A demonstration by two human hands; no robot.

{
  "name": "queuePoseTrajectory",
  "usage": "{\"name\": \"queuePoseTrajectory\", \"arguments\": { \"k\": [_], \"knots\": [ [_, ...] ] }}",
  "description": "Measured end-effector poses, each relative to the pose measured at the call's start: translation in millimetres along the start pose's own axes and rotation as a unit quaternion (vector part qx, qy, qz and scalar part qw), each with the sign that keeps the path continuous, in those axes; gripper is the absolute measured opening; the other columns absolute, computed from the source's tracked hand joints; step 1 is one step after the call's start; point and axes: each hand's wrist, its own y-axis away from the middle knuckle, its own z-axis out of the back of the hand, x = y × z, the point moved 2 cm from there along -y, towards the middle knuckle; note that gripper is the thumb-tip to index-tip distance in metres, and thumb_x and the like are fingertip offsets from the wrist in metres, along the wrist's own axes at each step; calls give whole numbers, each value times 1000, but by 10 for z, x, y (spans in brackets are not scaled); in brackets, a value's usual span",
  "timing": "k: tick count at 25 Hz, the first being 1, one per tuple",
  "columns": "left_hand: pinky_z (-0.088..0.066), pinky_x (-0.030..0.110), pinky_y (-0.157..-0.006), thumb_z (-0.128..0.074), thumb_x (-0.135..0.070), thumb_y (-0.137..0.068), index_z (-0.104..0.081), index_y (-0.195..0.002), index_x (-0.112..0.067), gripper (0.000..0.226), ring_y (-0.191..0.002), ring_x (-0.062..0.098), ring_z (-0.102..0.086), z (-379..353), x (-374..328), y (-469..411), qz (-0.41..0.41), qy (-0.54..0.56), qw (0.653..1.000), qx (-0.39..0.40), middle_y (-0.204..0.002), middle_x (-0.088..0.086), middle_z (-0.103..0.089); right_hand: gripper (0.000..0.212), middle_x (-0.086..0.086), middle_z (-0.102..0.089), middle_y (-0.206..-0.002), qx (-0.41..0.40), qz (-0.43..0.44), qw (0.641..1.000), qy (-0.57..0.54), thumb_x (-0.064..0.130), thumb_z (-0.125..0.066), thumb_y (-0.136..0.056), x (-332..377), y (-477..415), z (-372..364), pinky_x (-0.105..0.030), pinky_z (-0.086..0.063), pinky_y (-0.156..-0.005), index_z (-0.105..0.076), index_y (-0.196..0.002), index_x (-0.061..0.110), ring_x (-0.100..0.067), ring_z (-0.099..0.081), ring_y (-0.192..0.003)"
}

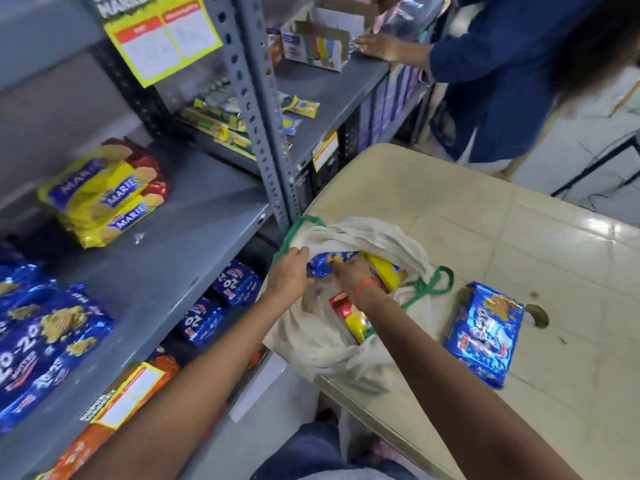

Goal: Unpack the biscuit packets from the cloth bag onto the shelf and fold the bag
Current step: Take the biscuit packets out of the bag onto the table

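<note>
A cream cloth bag (322,337) with green handles lies open on the beige table (519,237), near its left edge. Both my hands reach into its mouth. My left hand (291,271) grips a blue biscuit packet (320,265) at the bag's opening. My right hand (349,271) holds the same blue packet from the right. More packets show inside the bag: a yellow one (386,271) and a red-and-yellow one (351,317). Another blue packet (485,334) lies on the table right of the bag. The grey shelf (180,244) stands to the left.
On the shelf sit yellow Marie packets (104,195) at the back and blue 20-20 packets (41,334) at the front left. Lower shelves hold more blue packets (221,299). Another person (502,64) in dark blue stands at the far right by the shelving.
</note>
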Motion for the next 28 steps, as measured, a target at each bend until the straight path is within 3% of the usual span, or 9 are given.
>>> {"name": "queuePoseTrajectory", "arguments": {
  "k": [1, 4, 8, 10, 12, 15, 20, 23, 28],
  "knots": [
    [-43, 43, -100, -69, -31, -81, -33, -142, -14, 73, -130, 32, -43, -6, 42, -31, 10, -28, 999, 39, -146, 10, -39, 27, -6, -48, -66, -16, 1, 999, -42, 24, -67, -84, -2, -44, -67, -16, -42, -51, -49, -66, 14, -15, -45, -59],
    [-38, 46, -109, -59, -34, -86, -12, -150, -24, 80, -144, 28, -23, -45, 198, -134, 32, -57, 991, 117, -161, 3, -6, 36, -13, -61, -90, 2, -45, 987, -156, 31, -82, -65, -30, -167, -304, -36, -54, -72, -55, -80, 12, -21, -56, -79],
    [-47, 44, -94, -38, -12, -95, -30, -144, -21, 51, -126, 31, -48, 79, 213, -218, 25, -53, 998, 25, -148, 6, -40, 42, -10, -63, -97, -36, -63, 985, -159, 31, -79, -70, -55, -196, -374, -25, -56, -68, -53, -95, 10, -28, -67, -92],
    [-48, 44, -88, -36, -10, -95, -35, -141, -19, 47, -119, 32, -53, 129, 192, -239, 23, -55, 998, 0, -140, 8, -50, 50, -11, -60, -100, -53, -64, 981, -174, 25, -83, -65, -81, -100, -324, -46, -57, -85, -50, -97, 5, -36, -64, -100],
    [-49, 43, -88, -36, -10, -95, -37, -141, -19, 47, -117, 32, -54, 107, 161, -253, 29, -64, 998, 7, -137, 10, -52, 39, -12, -57, -91, -46, -61, 980, -182, 17, -82, -66, -152, 45, -225, -48, -59, -75, -52, -84, 2, -34, -62, -95],
    [-48, 44, -88, -38, -12, -95, -41, -137, -19, 43, -116, 35, -56, -19, 152, -242, 46, -34, 998, 40, -133, 12, -55, 41, -13, -55, -98, -6, -70, 971, -229, 10, -76, -73, -358, 323, -1, -21, -55, -45, -57, -102, -12, -25, -59, -84],
    [-39, 40, -103, -50, -22, -92, -46, -136, -12, 45, -126, 30, -43, -175, -68, 108, 48, 92, 991, -84, -137, 10, -51, 5, -12, -57, -69, 23, -58, 972, -228, 5, -64, -83, -526, 882, 389, -18, -53, -43, -61, -82, 1, -14, -60, -47],
    [-41, 38, -97, -56, -30, -90, -54, -126, -11, 40, -118, 27, -51, -247, -359, 498, 77, 214, 963, -146, -127, 10, -57, 3, -13, -60, -79, 22, -33, 969, -244, 6, -60, -83, -660, 1090, 653, -22, -57, -59, -61, -82, 4, -21, -60, -73],
    [-55, 23, -68, -66, -20, -87, -59, -104, -10, 21, -78, 10, -70, -353, -981, 857, 75, 556, 828, 7, -102, 9, -71, 15, 2, -59, -69, 47, -14, 970, -239, 22, -64, -61, -1009, 1402, 1127, -20, -53, -60, -53, -68, 15, -10, -58, -67]
  ]
}}
